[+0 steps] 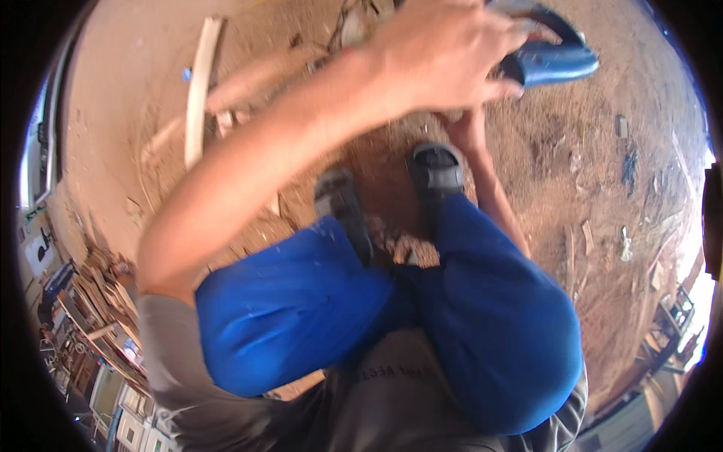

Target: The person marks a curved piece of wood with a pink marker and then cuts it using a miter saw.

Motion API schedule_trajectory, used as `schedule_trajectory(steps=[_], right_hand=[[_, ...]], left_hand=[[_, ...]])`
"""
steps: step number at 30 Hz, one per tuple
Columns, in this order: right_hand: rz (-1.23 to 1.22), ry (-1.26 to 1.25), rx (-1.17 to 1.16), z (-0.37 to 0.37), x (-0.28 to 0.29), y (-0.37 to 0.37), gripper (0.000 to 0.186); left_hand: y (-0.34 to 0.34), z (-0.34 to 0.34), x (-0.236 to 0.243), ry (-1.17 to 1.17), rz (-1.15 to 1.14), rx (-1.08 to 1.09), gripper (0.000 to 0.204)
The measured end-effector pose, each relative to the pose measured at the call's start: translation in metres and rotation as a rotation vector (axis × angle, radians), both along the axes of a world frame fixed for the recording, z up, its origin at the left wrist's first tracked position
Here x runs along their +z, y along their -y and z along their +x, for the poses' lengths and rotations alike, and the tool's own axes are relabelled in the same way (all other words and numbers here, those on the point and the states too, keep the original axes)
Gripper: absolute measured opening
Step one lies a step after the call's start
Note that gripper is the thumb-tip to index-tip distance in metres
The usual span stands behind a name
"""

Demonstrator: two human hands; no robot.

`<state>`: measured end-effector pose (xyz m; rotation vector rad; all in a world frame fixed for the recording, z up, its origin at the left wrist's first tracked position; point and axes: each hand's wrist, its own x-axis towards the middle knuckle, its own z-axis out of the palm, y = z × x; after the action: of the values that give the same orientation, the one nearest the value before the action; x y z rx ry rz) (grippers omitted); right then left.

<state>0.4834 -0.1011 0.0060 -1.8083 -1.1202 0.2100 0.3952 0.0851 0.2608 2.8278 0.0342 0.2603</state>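
A blue tool with a dark loop handle (557,64) is at the upper right. My left hand (459,53) reaches across to it, with its fingers curled on the tool and its thumb along the lower side. My right hand (463,124) is just below my left hand, largely covered by it, so its fingers and whatever they may hold are hidden. My bent knees in blue trousers (497,316) and my sandalled feet (437,173) are beneath my arms.
The dirt floor (602,173) has wood scraps and debris on it. A pale plank (199,90) lies left of my arm, and dark cables (339,22) lie at the top. Stacked timber (94,305) and clutter fill the lower left, with more scrap at the lower right.
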Motion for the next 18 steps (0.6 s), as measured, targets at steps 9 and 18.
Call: schedule_trajectory(steps=[9,18], right_hand=[[-0.261,0.150,0.207,0.074,-0.022,-0.029,0.041],[-0.177,0.342,0.358,0.143,-0.100,-0.048,0.036]], left_hand=[[-0.019,0.009,0.016,-0.137,-0.140,0.033,0.031],[-0.014,-0.002,0.025,-0.116,-0.073,0.014,0.043]])
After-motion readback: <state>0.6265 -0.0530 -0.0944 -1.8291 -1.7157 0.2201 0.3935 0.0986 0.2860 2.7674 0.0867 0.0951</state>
